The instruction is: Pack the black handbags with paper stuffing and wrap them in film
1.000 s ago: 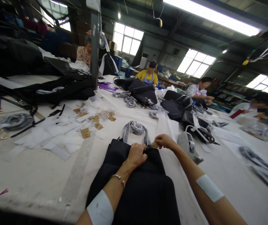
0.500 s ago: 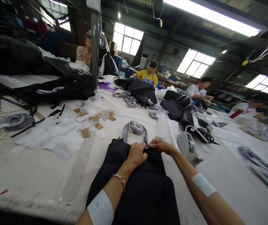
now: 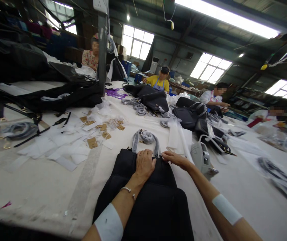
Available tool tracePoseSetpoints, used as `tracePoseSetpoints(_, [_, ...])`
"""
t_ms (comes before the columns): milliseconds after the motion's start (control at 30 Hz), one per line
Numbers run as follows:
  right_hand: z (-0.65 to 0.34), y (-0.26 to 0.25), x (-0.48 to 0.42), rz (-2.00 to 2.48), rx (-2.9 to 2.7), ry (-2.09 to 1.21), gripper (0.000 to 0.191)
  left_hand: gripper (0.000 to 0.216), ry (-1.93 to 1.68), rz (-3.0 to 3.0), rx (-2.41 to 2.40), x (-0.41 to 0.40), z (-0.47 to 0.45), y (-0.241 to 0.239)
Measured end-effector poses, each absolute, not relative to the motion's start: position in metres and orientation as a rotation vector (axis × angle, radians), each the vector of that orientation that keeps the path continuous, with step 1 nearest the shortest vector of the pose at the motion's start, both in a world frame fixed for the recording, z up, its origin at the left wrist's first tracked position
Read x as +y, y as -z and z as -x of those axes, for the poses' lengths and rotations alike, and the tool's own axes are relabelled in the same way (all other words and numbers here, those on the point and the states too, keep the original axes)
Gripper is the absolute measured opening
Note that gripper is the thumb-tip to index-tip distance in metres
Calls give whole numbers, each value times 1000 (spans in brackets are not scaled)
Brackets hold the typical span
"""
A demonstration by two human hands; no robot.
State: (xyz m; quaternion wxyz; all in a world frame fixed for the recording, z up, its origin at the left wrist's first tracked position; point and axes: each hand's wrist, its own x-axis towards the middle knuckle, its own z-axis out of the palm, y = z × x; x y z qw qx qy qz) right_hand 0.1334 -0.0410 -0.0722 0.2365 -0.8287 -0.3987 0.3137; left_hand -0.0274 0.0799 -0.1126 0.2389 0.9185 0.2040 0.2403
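Observation:
A black backpack-like bag (image 3: 155, 207) lies flat on the white table in front of me, its top edge pointing away. My left hand (image 3: 145, 163) rests on the upper part with its fingers curled over the top edge. At the top right corner, my right hand (image 3: 174, 159) pinches the edge; its fingertips are partly hidden, so any small part between them cannot be made out. Just beyond the top edge, a grey handle loop in clear wrap (image 3: 134, 142) stands up around a coiled wrapped strap (image 3: 147, 136).
White paper sheets (image 3: 58, 147) and brown tags (image 3: 92, 143) are spread to the left. A grey-white iron-like tool (image 3: 201, 157) stands right of my right hand. More black bags (image 3: 154, 98) lie farther back. Several co-workers sit around, one in yellow (image 3: 159, 82).
My left hand has slid slightly left and up, its fingers now over the bag's top edge. My right hand has moved a little to the right along that edge, away from the left.

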Motion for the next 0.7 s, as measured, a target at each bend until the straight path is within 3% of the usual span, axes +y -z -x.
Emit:
tracePoseSetpoints(167, [-111,81,-33,2522,-1138,-523,36,22,-565,-2614,638,85,26,116])
tracePoseSetpoints(267, [-94,77,-28,2619,-1162,-307,43,23,-528,-2600,636,87,25,116])
tracePoseSetpoints(433, [-54,61,-27,2551,-1374,21,34,24,-521,-2547,635,87,26,112])
tracePoseSetpoints(567, [-22,82,-31,2449,-1342,59,39,13,-678,-2062,646,102,23,110])
tracePoseSetpoints(700, [-12,117,-33,2463,-1293,140,40,20,-907,-1420,719,130,27,108])
